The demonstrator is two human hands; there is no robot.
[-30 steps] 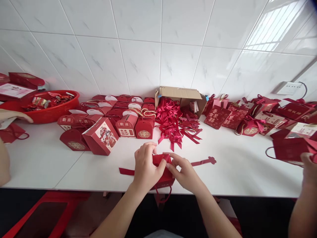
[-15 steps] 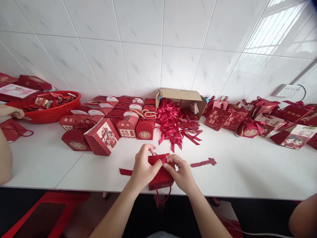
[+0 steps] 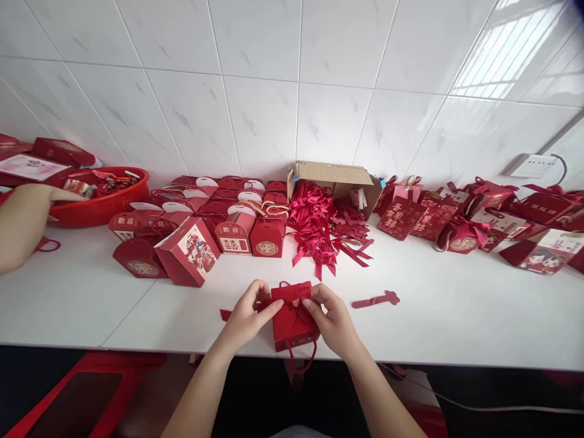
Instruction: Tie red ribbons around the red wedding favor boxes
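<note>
At the table's front edge a small red gift box [image 3: 294, 330] lies on its side, its cord handle hanging over the edge. A red ribbon [image 3: 291, 293] runs across its upper end, and a tail of it sticks out left of my left hand. My left hand [image 3: 249, 313] is closed on the ribbon at the box's left side; its fingertips are partly hidden. On the other side, my right hand [image 3: 332, 316] pinches the ribbon at the box's upper right corner. A flat dark-red strip with a flower-shaped end [image 3: 376, 299] lies to the right.
Folded red gift boxes [image 3: 235, 234] stand in rows behind left. A cardboard carton [image 3: 335, 173] spills red ribbon bows [image 3: 314, 225]. More decorated boxes [image 3: 460, 234] sit at right. Another person's arm [image 3: 22, 222] reaches into a red basin [image 3: 104, 207] of wrapped sweets.
My left hand has moved left and down, baring more of the box top and ribbon. The right hand stays nearly in place. The other person's hand has gone into the basin.
</note>
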